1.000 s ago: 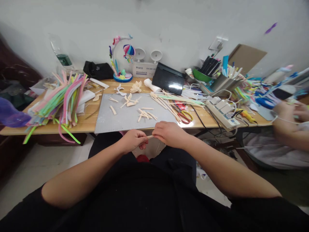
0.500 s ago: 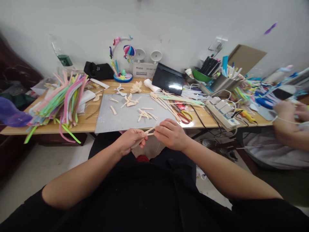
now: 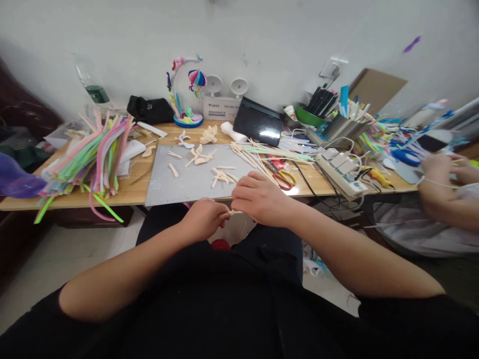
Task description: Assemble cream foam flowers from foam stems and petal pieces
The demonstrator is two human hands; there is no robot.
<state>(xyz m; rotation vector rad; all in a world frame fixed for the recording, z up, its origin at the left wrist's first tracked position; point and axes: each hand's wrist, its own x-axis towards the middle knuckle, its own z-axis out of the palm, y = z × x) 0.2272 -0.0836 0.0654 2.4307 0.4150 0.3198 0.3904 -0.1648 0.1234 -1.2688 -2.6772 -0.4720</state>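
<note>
Over my lap, just in front of the table edge, my left hand pinches a cream pipe cleaner. My right hand is closed on the same piece from the other side, and its fingers hide most of it. Behind the hands lies a grey cutting mat. Short cut pipe cleaner pieces are scattered on it, along with a bent, shaped cream piece. A fluffy cream bundle sits just beyond the mat.
Many coloured pipe cleaners are heaped at left. Scissors and long cream stems lie right of the mat. A power strip trails cables. A jellyfish ornament stands at the back. Another person's hands work at far right.
My hands have drawn closer together, the right moving slightly left. Two thin ends that stuck out between them are now mostly covered by my fingers.
</note>
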